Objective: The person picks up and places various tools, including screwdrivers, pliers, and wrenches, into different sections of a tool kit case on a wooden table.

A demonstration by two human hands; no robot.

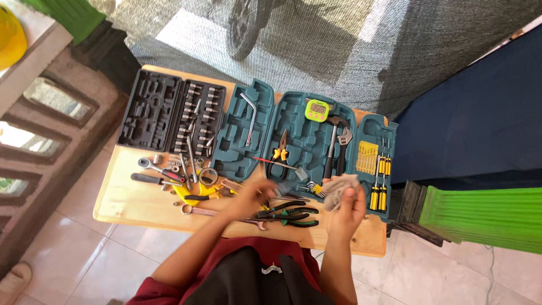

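My right hand [345, 210] holds a crumpled grey-brown rag [340, 188] above the near right part of the wooden table [121, 200]. My left hand [252, 196] is blurred and reaches over loose tools at the table's middle, next to two green-handled pliers [293, 216]; whether it grips anything I cannot tell. Behind both hands lies an open teal tool case [305, 141] with pliers, a hammer, a wrench and yellow screwdrivers [379, 195] in it.
An open black socket case [169, 116] lies at the far left. Loose sockets, a ratchet [152, 165], a spanner [195, 210] and a yellow tape measure lie in front of it. A green timer [317, 110] sits on the teal case. A green pleated object [485, 217] stands to the right.
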